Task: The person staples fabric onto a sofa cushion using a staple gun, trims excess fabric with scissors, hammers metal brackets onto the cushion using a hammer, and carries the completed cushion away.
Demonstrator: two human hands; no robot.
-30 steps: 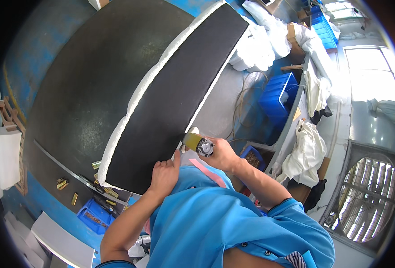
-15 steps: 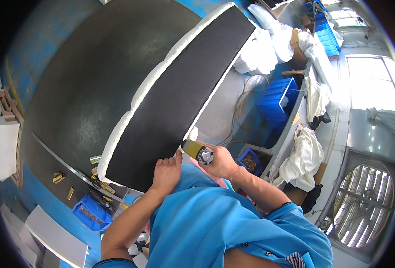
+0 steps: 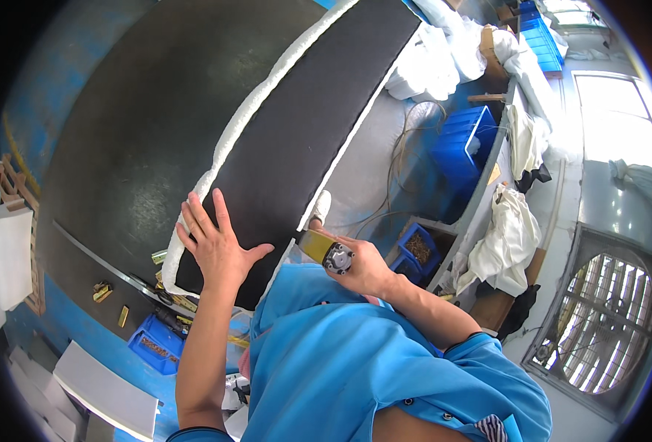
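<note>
A long black-covered panel [image 3: 296, 140], edged with puffy white fabric [image 3: 226, 144], lies across the dark table [image 3: 134, 147]. My left hand [image 3: 221, 250] is spread on the panel's near end, fingertips close to its white left edge and thumb pointing right. In my right hand [image 3: 368, 269] is a yellow staple gun [image 3: 318, 247] with a round grey end cap. Its nose sits at the panel's right edge, near the end closest to me. That hand's fingers are wrapped round the tool, and its grip is mostly hidden.
Small yellow strips [image 3: 123, 317] and a blue bin of small parts [image 3: 155, 345] are at the lower left. To the right stand a large blue crate [image 3: 464, 144], another parts bin [image 3: 416, 249] and white cloth [image 3: 503, 232]. A hose [image 3: 394, 173] loops across the floor.
My left hand has left the spot beside the tool and moved left, opening flat over the panel. The staple gun stays at the right edge. The view has shifted slightly.
</note>
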